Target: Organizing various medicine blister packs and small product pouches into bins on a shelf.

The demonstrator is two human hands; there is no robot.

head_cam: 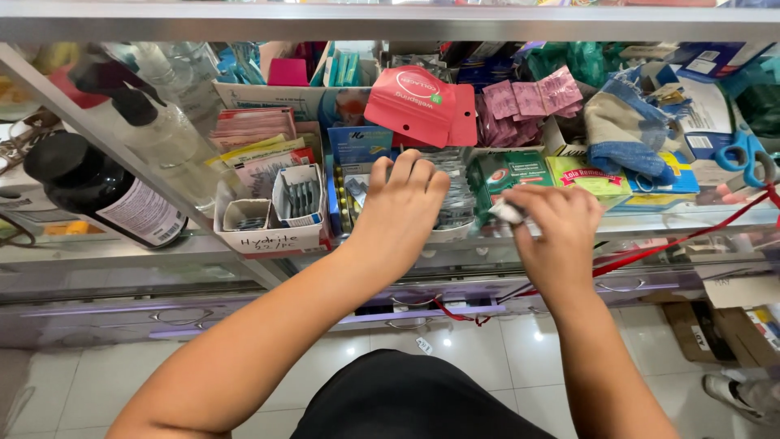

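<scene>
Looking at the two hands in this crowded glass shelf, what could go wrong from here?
1. The left hand reaches into tightly packed silver blister strips; pulling one might drag neighbours off the shelf edge.
2. The right hand pinches a small white item right over that edge, so it could slip to the floor.
3. The red pouch lies loosely on top of the boxes above the left hand and may slide down.

Fingertips of the left hand (400, 207) buried among silver blister strips (452, 195), small white item (509, 213) in the right hand (552, 232) mostly covered by fingers, kind not discernible, blue scissors (751, 154) right of the grip cut by the edge
</scene>
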